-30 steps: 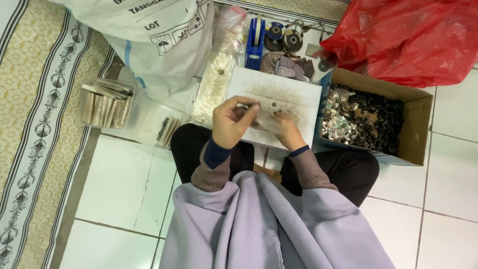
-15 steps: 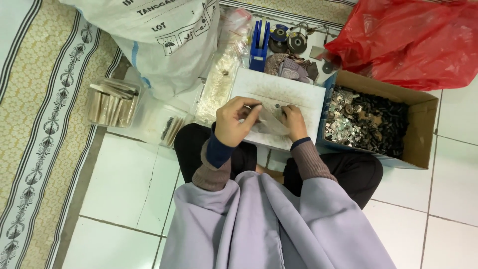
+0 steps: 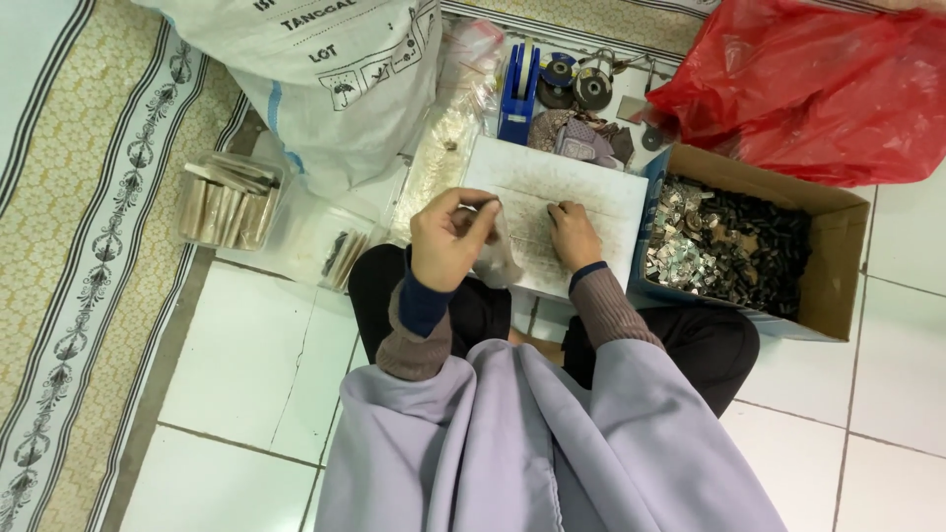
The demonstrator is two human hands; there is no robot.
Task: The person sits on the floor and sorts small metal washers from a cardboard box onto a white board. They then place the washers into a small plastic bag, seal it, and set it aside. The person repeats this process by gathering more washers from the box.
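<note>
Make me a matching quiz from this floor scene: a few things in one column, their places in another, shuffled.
Things:
1. red plastic bag
2. cardboard box of small metal pieces
3. clear tub of stacked packets
4. small clear bag

Places:
A. at the carpet's edge, left of the person
B. top right corner
C. in the left hand
D. just right of the white board

Pairs: 1-B, 2-D, 3-A, 4-C

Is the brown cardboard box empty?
No, the cardboard box is filled with many small silvery and dark pieces, beside the white board the right hand rests on.
</note>
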